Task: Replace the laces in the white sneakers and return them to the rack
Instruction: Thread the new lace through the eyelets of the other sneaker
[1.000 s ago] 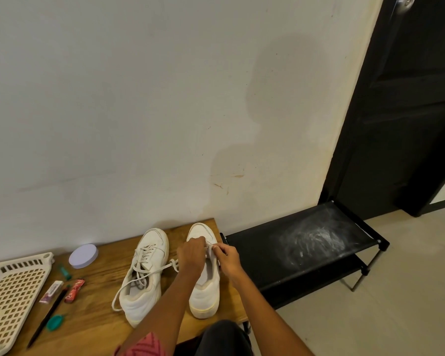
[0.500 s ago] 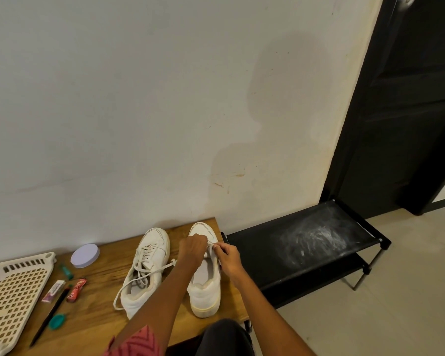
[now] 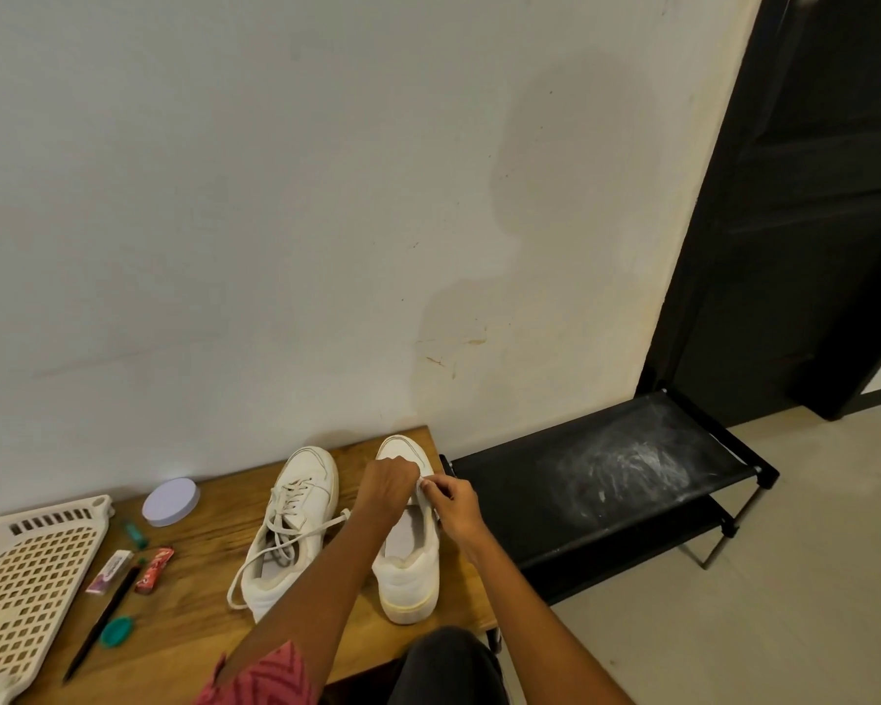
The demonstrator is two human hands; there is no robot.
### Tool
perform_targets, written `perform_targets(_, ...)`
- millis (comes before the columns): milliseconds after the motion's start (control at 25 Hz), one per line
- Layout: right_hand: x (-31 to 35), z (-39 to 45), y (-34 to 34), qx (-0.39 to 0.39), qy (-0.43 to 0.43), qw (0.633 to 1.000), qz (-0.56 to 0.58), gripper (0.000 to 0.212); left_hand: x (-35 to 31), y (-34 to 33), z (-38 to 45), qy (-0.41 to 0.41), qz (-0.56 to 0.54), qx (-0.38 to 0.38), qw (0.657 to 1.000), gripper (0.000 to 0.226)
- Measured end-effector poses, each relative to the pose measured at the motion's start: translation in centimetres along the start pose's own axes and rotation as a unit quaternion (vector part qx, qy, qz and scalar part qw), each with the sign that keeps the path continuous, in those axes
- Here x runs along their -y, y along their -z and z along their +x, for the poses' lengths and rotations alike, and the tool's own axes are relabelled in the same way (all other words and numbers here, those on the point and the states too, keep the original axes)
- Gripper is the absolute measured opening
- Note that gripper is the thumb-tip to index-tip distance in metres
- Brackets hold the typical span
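Nearest: both forearms reach fwd over the wooden table (image 3: pixel 214 623). Right sneaker (image 3: pixel 409 567) stands near the table's right edge, toe to the wall. Since a sec ago both hands crept slightly toward its toe. Left hand (image 3: pixel 385 488) is curled over the eyelet area; what it pinches, can't tell. Right hand (image 3: pixel 453 503) pinches a white lace end (image 3: pixel 422 484) at the sneaker's right side. So threading looks barely begun here. Left sneaker (image 3: pixel 296 521) beside it is laced, ends loose, unmoved. Far right: black rack (image 3: pixel 606 475), no shoes on it yet.
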State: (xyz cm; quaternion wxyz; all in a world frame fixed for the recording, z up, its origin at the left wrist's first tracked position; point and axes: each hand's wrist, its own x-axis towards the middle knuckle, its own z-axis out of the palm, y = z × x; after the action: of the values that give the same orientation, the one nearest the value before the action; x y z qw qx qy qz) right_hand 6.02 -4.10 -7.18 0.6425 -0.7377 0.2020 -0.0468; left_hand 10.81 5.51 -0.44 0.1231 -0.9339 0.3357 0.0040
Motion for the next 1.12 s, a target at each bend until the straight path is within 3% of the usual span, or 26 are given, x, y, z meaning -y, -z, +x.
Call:
perform_targets(200, 0.6, 0.2, 0.4, 0.013, -0.043, 0.998, 0.047, 0.024, -0.1, -0.8, 0.1, 0.048, -0.103, -0.015, 0.993, 0.021)
perform_targets(400, 0.9, 1.5, -0.4, -0.032, -0.066, 0.995, 0.063, 0.009, 0.9, -1.1, -0.1, 0.078, -0.223, -0.021, 0.971, 0.023)
perform_targets(520, 1.3, 2.3, -0.7, -0.081, -0.102, 0.990, 0.047, 0.013, 1.6, -1.1, -0.3, 0.087, -0.293, -0.038, 0.952, 0.027)
perform_targets(560, 1.6, 2.5, 0.0, -0.135, -0.128, 0.977, 0.105, 0.016, 1.6, -0.9, -0.4, 0.088, -0.319, -0.043, 0.943, 0.031)
perform_targets(640, 2.5, 2.8, 2.9, -0.251, -0.153, 0.910, 0.291, 0.021, 1.3, -0.5, -0.5, 0.100, -0.340, -0.049, 0.934, 0.038)
perform_targets(680, 2.9, 3.0, 4.5, -0.282, -0.137, 0.873, 0.374, 0.022, 1.2, -0.3, -0.6, 0.112, -0.327, -0.061, 0.936, 0.040)
perform_targets(720, 3.5, 3.0, 5.7, -0.287, -0.117, 0.858, 0.410, 0.020, 1.2, -0.1, -0.7, 0.134, -0.296, -0.072, 0.943, 0.041)
perform_targets(760, 4.1, 3.0, 6.4, -0.274, -0.094, 0.873, 0.393, 0.018, 0.9, 0.3, -0.8, 0.157, -0.250, -0.076, 0.952, 0.043)
perform_targets(800, 4.5, 2.9, 6.4, -0.241, -0.076, 0.918, 0.307, 0.018, 0.3, 0.7, -0.9, 0.175, -0.211, -0.070, 0.959, 0.045)
perform_targets(840, 4.6, 2.5, 5.9, -0.178, -0.053, 0.967, 0.173, 0.019, -0.3, 0.6, -0.9, 0.185, -0.193, -0.067, 0.961, 0.048)
perform_targets(880, 4.3, 2.0, 4.9, -0.094, -0.022, 0.995, 0.031, 0.023, -1.0, 0.4, -0.8, 0.197, -0.199, -0.058, 0.958, 0.048)
perform_targets(960, 2.8, 1.4, 2.8, 0.044, 0.012, 0.983, -0.178, 0.030, -2.0, 0.2, -0.8, 0.229, -0.233, -0.035, 0.944, 0.041)
perform_targets(1120, 3.0, 1.3, 3.1, 0.078, 0.001, 0.969, -0.236, 0.025, -1.8, -0.6, -0.7, 0.282, -0.316, -0.025, 0.905, 0.035)
